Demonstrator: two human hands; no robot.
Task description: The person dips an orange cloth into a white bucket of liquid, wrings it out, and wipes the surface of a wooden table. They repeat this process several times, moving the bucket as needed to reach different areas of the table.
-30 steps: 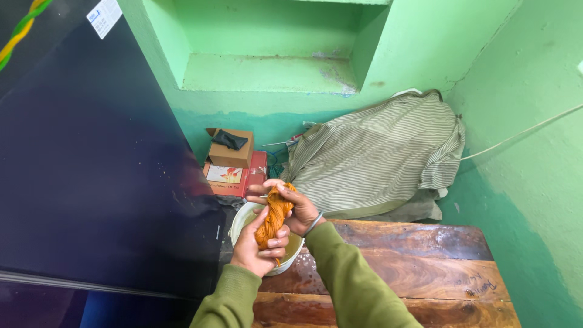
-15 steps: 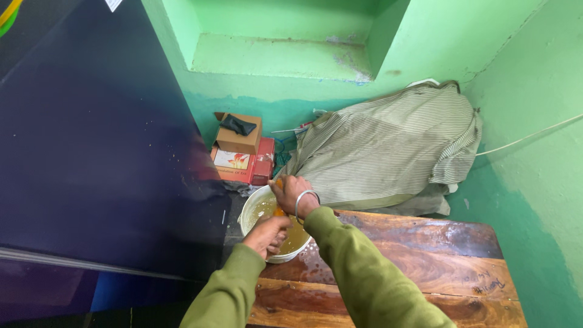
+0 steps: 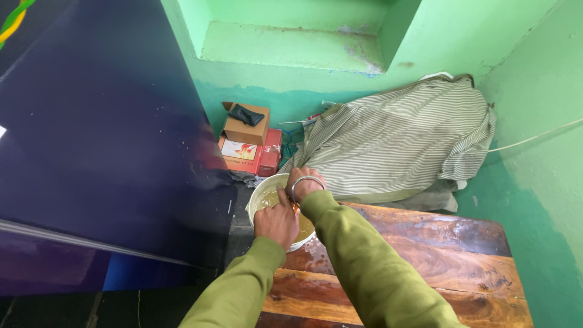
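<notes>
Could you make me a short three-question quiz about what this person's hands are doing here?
1. True or false: both hands, left hand and right hand, are down in the white bowl.
2. What colour is the liquid in the bowl? A) yellowish B) blue C) black
3. What does the bowl stand on?

Key:
1. True.
2. A.
3. The wet wooden table, at its far left corner, near the striped cloth and the cardboard box.
</notes>
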